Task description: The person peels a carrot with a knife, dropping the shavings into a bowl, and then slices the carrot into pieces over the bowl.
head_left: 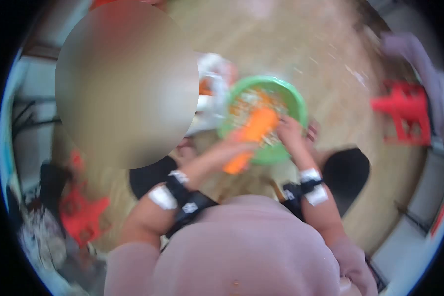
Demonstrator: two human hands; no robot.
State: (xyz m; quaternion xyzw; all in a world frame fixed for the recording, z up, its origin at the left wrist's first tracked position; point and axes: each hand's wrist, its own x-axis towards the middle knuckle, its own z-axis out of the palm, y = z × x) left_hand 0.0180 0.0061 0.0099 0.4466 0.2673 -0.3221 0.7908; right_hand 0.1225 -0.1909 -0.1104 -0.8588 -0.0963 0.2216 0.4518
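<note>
My left hand [236,148] is wrapped round a long, thick orange vegetable [260,124], which slants over a green basin [299,96]. One end sticks out below my hand, and the wider end points up into the basin. Blur hides its exact kind. My right hand [289,130] is closed at the basin's right side, close beside the vegetable's upper end. What its fingers hold, if anything, is too blurred to make out. Inside the basin lie many small orange and whitish pieces [249,101].
A white plastic bag [213,91] with something orange lies left of the basin. Red stools stand at the right [404,113] and lower left [84,212]. Pale clothing [412,52] hangs at the upper right. A blurred disc covers the upper left. The floor [330,44] is tan.
</note>
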